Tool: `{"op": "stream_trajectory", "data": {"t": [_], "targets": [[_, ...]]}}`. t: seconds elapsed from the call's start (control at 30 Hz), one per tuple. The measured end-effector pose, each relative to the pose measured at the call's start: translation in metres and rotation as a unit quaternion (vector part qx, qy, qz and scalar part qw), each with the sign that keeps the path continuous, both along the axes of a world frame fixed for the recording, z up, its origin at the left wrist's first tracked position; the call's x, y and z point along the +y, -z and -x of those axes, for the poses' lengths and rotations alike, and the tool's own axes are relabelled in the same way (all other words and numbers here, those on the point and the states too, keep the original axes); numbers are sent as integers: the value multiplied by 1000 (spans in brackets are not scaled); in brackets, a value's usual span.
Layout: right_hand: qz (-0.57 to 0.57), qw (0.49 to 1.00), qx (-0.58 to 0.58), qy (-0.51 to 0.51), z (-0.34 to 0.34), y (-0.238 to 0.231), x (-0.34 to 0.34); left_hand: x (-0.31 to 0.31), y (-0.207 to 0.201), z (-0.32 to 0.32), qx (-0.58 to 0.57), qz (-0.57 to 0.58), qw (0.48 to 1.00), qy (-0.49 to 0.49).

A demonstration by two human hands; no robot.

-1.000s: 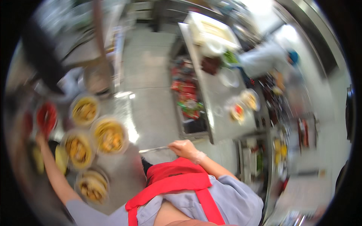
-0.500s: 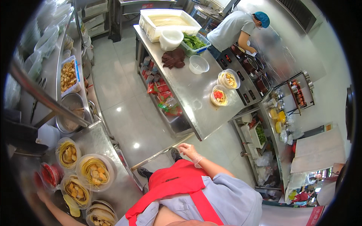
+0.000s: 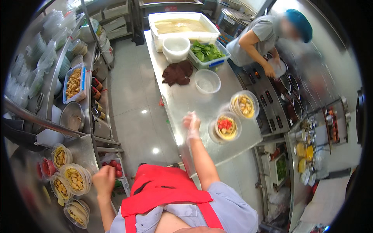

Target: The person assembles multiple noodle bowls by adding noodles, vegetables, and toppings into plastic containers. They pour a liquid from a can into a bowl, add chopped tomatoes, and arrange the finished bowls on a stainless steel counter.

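Observation:
My left hand (image 3: 104, 180), bare, is curled closed beside the left counter's edge, with nothing showing in it. Near it on that counter stand several clear round tubs of noodles with pale fried chunks; the largest tub (image 3: 76, 179) is closest. A red-filled tub (image 3: 47, 167) sits farther left. Out over the central steel table reaches my right hand (image 3: 191, 123), in a clear plastic glove and smeared by motion, so its fingers are unclear. To its right is a noodle tub with chopped red topping (image 3: 225, 126), and beyond that a tub with pale chunks (image 3: 244, 106).
The central table (image 3: 180, 101) also bears dark red-brown slices (image 3: 177, 73), an uncovered clear tub (image 3: 207, 81), a box of green leaves (image 3: 209, 52) and a large white bin (image 3: 182, 28). A co-worker in a blue cap (image 3: 298, 25) stands at the cookers. A shelf rail (image 3: 39, 118) crosses at left.
My right hand has moved forward over the central table. My left hand has drawn back from the tubs by the red-filled one. My view has shifted closer to the table; the co-worker's posture has changed.

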State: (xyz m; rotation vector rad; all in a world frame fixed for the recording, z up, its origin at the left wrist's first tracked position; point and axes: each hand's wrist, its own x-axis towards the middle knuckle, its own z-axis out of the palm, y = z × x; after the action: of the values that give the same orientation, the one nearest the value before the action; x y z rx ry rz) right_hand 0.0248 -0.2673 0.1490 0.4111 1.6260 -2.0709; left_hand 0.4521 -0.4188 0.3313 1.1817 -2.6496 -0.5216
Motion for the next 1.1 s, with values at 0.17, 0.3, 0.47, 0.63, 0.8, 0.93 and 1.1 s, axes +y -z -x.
{"op": "stream_trajectory", "data": {"t": [0.17,0.3,0.47,0.63,0.8,0.93,1.1], "targets": [[44,995,-89,27,96,-2,-65,6,8,60,-43,-94,992,72],[-4,996,-21,-91,30,29,-70,-44,37,88,-77,-94,980,156],[-28,998,-27,-49,-50,35,-57,-126,68,183,-73,-129,945,291],[-57,997,-58,12,-72,19,-53,-147,89,346,78,-59,879,467],[-72,996,-52,-5,-60,14,-63,-100,119,529,145,59,806,572],[-44,996,-75,-36,-43,18,-67,-68,138,608,29,225,711,665],[-26,998,-26,60,-35,14,-47,-84,98,574,63,154,640,750]]}}
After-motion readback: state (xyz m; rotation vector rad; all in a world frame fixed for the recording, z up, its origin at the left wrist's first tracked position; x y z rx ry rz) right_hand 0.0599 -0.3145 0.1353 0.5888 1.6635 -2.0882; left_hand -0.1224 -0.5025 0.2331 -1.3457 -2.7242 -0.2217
